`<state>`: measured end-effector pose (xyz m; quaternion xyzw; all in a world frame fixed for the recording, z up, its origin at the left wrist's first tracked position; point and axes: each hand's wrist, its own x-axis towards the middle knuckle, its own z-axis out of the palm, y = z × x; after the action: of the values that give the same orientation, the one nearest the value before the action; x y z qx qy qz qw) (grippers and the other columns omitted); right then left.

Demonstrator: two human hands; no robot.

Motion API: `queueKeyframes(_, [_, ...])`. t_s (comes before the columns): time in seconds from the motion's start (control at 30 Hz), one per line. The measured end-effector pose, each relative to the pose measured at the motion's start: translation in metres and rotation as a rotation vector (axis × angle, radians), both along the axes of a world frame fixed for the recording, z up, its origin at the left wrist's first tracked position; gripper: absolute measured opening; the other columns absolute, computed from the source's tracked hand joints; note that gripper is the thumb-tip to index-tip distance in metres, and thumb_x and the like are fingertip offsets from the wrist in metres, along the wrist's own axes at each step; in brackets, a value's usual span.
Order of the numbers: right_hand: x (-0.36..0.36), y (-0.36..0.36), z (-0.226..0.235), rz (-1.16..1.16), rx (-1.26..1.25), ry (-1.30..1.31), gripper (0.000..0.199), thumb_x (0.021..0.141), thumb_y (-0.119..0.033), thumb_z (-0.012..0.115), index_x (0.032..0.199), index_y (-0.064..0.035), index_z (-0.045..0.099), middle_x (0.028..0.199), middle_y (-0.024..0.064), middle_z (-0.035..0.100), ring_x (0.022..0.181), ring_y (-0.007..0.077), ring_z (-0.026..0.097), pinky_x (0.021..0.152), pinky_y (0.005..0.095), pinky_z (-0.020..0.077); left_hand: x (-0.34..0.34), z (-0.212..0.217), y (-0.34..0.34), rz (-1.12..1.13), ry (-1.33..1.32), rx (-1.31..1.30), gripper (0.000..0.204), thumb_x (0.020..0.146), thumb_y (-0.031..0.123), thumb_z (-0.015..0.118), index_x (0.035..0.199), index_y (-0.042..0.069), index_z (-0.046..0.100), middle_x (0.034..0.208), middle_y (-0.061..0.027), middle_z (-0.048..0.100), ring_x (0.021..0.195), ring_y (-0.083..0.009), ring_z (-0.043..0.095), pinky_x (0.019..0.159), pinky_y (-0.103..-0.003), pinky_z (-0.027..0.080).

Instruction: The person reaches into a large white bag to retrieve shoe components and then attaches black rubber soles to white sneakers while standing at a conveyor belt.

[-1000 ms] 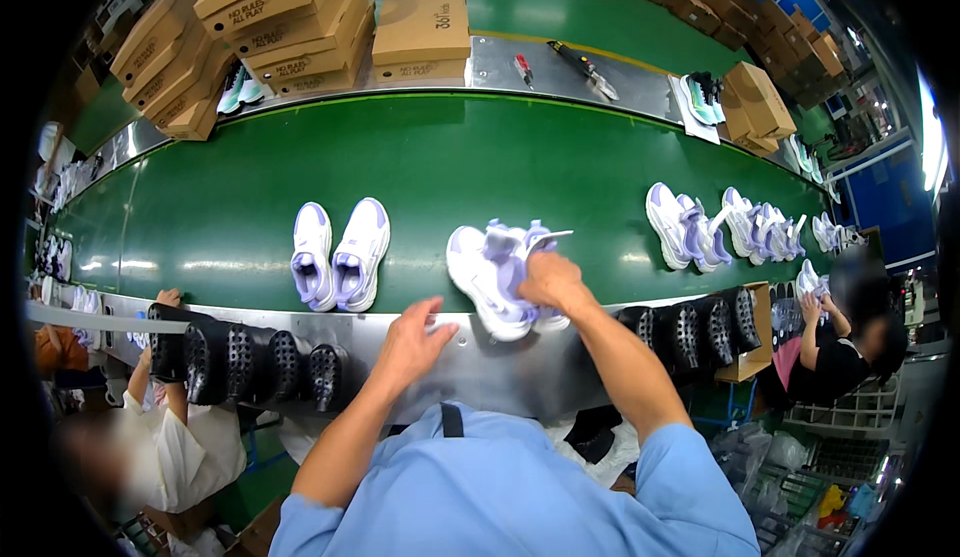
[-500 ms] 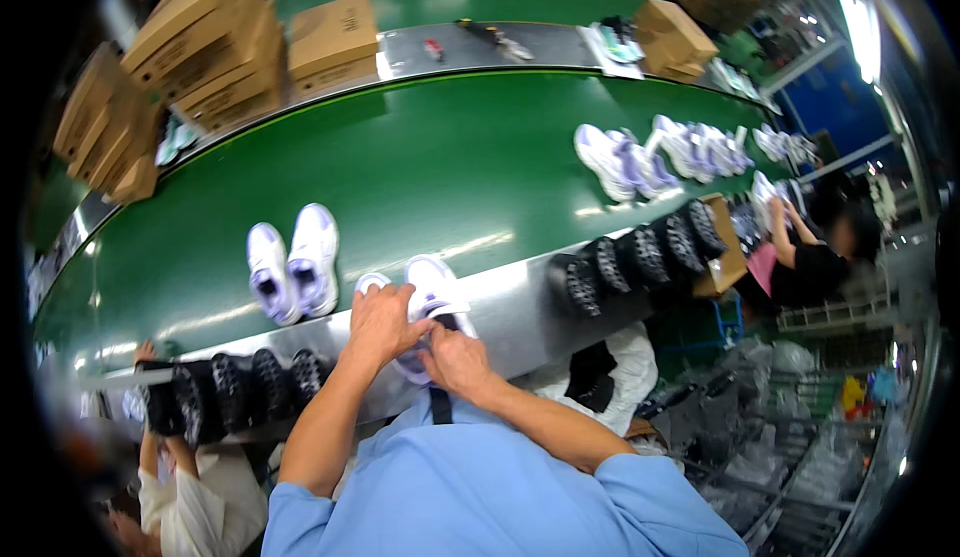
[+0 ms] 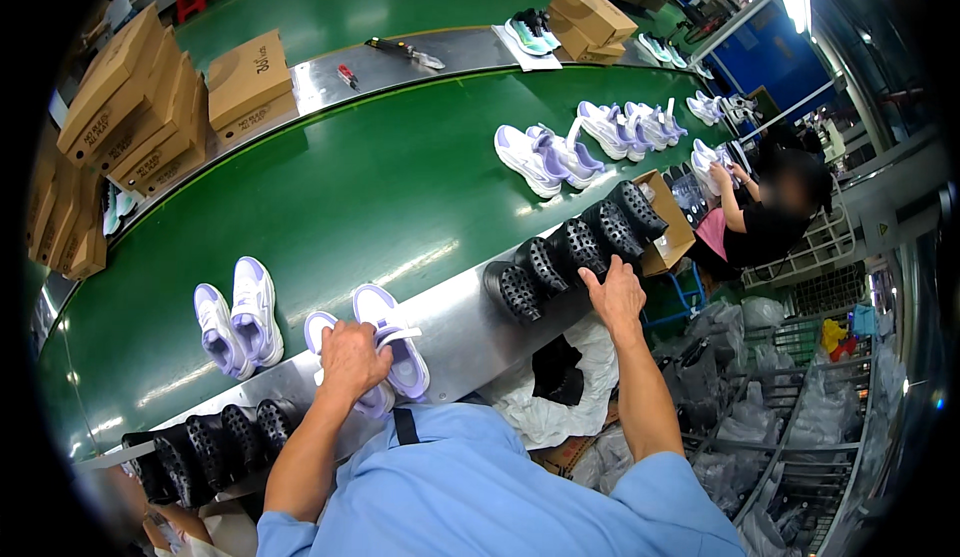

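A white and lavender sneaker pair lies in front of me on the metal ledge. My left hand (image 3: pixel 352 362) curls over the left sneaker (image 3: pixel 318 331), its fingers partly hidden. Close by on its right is the other sneaker (image 3: pixel 408 365), strap loose and opening uncovered. My right hand (image 3: pixel 617 299) is stretched out to the right, thumb and fingers apart, at the near end of a row of black perforated shoe forms (image 3: pixel 578 245). Its fingertips are beside the forms; whether they touch one I cannot tell.
A green conveyor belt (image 3: pixel 330 192) runs past the ledge, carrying another sneaker pair (image 3: pixel 255 312) at left and several sneakers (image 3: pixel 530 160) at right. More black forms (image 3: pixel 207 447) line the left ledge. Shoe boxes (image 3: pixel 250 82) stand across the belt. A co-worker (image 3: pixel 770 207) sits at right.
My right hand has left the sneaker and moved right to the black forms. My left hand stays at the left sneaker. The view has shifted, showing the right-hand sneaker's opening more fully.
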<state>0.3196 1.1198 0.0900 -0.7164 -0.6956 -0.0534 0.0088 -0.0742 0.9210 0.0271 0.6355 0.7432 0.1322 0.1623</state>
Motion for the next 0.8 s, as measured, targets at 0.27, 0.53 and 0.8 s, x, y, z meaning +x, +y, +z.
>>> queueKeyframes(0.27, [-0.040,-0.032,0.043,0.341,0.130,0.183,0.045,0.094,-0.045,0.075,0.101,-0.0015,0.068,0.091,0.0187,0.069,0.085,0.0370,0.071,0.072,0.0490,0.0563,-0.004,-0.049,-0.004,0.016,0.040,0.108,0.023,0.076,0.016,0.078,0.087,-0.001,0.069,0.081,-0.0215,0.071,0.080,-0.0384,0.069,0.077,-0.049,0.053])
queueKeyframes(0.53, [-0.150,-0.145,-0.007,0.478,-0.839,0.607,0.049,0.093,-0.041,0.077,0.089,0.0078,0.070,0.073,0.0294,0.066,0.071,0.0451,0.069,0.065,0.0495,0.0524,-0.008,-0.039,0.016,0.042,-0.293,-0.082,0.021,0.078,0.011,0.064,0.085,-0.008,0.066,0.088,-0.0327,0.069,0.089,-0.0509,0.068,0.082,-0.057,0.055])
queueKeyframes(0.8, [-0.195,-0.157,-0.105,0.531,-0.336,0.351,0.034,0.092,-0.026,0.075,0.103,0.0045,0.064,0.098,0.0262,0.071,0.087,0.0442,0.072,0.077,0.0521,0.0576,0.033,-0.046,0.030,-0.223,-0.320,0.051,0.016,0.074,0.004,0.066,0.086,-0.005,0.070,0.096,-0.0270,0.070,0.097,-0.0480,0.067,0.090,-0.053,0.054])
